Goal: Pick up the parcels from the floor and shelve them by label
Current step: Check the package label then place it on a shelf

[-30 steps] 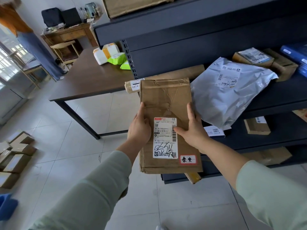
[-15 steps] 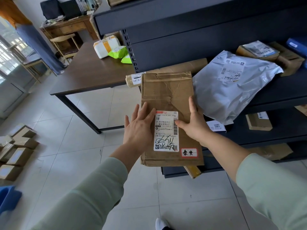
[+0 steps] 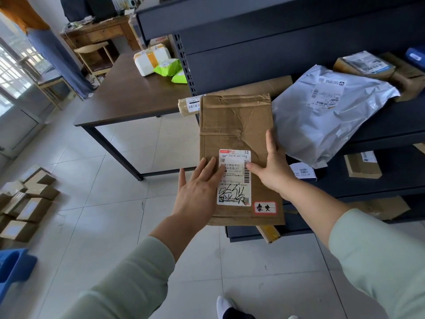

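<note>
A flat brown cardboard parcel (image 3: 234,125) with a white shipping label (image 3: 236,189) and a small red-framed sticker is held out at the front of the dark shelf unit (image 3: 391,137). Its far end lies over a brown paper tube (image 3: 255,85) on the middle shelf. My right hand (image 3: 273,166) grips the parcel's right edge, thumb on top. My left hand (image 3: 197,196) lies flat on the lower left of the parcel with the fingers spread over the label, the thumb off the edge.
A grey poly bag (image 3: 322,120) and brown boxes (image 3: 365,67) lie on the same shelf to the right. A small box (image 3: 361,166) sits one shelf lower. Several boxes (image 3: 27,203) lie on the floor at left by a blue bin (image 3: 13,265). A dark table (image 3: 128,97) stands behind, a person (image 3: 53,49) beyond it.
My left hand has let go of the parcel's left edge and now lies flat with fingers spread on the label. The parcel has moved a little toward the shelf.
</note>
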